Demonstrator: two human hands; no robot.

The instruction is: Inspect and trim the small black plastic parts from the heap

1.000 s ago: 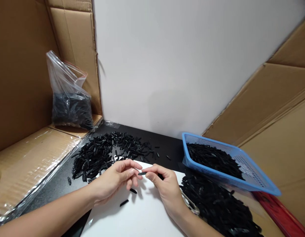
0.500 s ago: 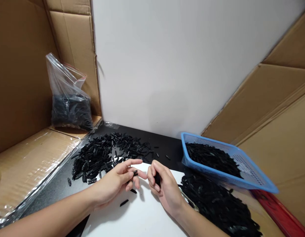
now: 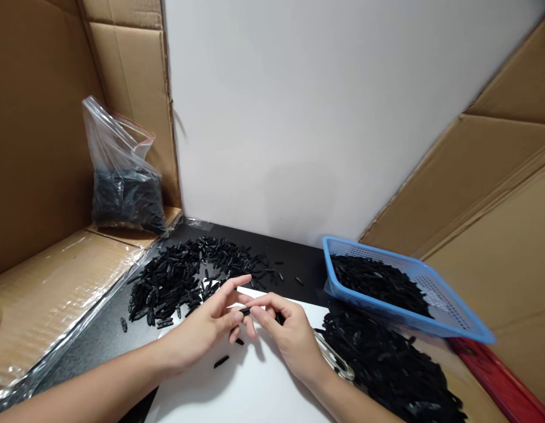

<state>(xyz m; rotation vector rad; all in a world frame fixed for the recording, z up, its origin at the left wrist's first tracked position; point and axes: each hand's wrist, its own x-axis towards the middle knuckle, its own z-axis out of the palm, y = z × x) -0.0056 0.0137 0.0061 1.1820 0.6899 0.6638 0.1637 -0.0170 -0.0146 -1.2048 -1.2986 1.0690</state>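
Observation:
Between thumb and fingers, my left hand (image 3: 213, 323) pinches a small black oblong piece (image 3: 245, 311). My right hand (image 3: 290, 329) has its thumb and forefinger at the other end of that piece, while more black material (image 3: 279, 318) shows in its curled fingers. Both hands are above a white board (image 3: 237, 393). Below my left hand, a loose black piece (image 3: 221, 361) lies on the board, and another is partly hidden by the fingers. Beside my right wrist is a metal tool with a looped end (image 3: 336, 357), its kind hidden.
Many similar pieces form a pile (image 3: 167, 282) at the back left. A blue perforated basket (image 3: 448, 282) holds dark pieces; a larger black heap (image 3: 400, 370) lies before it. A zip bag (image 3: 127, 194) of black pieces leans against cardboard (image 3: 135, 70). A red bar (image 3: 497, 376) is at right.
My right hand has opened its thumb and forefinger from a curled grip and moved left to the piece in my left hand. The metal tool shows more.

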